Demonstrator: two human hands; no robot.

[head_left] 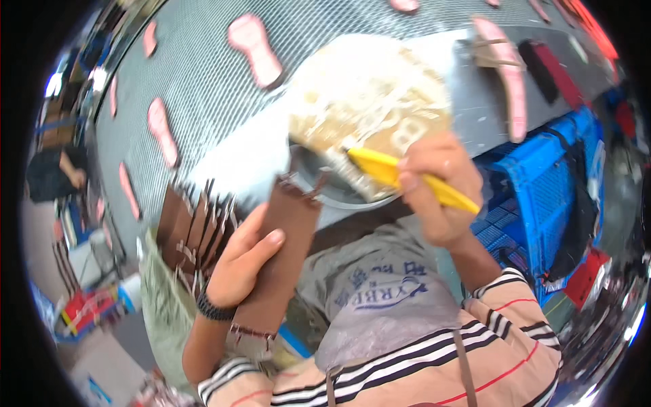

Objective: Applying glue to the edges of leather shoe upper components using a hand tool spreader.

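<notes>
1. Left hand (245, 261): fingers wrapped round a brown sole-shaped piece (279, 261), thumb laid flat across its face. The piece looks stiff, matte and board-like, with a notched upper end. Its long axis runs near-vertical in view, upper end tilted slightly right, toward the pot.
2. Right hand (439, 193): fingers clamped on a yellow brush handle (407, 180), smooth plastic. The handle runs from lower right up to the left, with the working end pointing toward the brown piece's top edge.
3. Key relation: the brush tip sits just right of and slightly above the piece's upper end, near but not touching. The right hand is the nearer one to the pot.
4. Glue pot (319, 183): round dark container with a metal rim, directly behind the piece's top. Its contents can't be seen.
5. Crusted tan board (369, 102) behind the pot: rough, caked with dried beige residue.
6. Stack of brown pieces (193, 230), left of the held one: same material, standing on edge, fanned.
7. Wire mesh surface (203, 74) beyond: grey, fine grid, carrying pink insoles (254, 49), smooth and foot-shaped, well apart from each other.
8. Blue crate (542, 190) to the right: ribbed plastic.
</notes>
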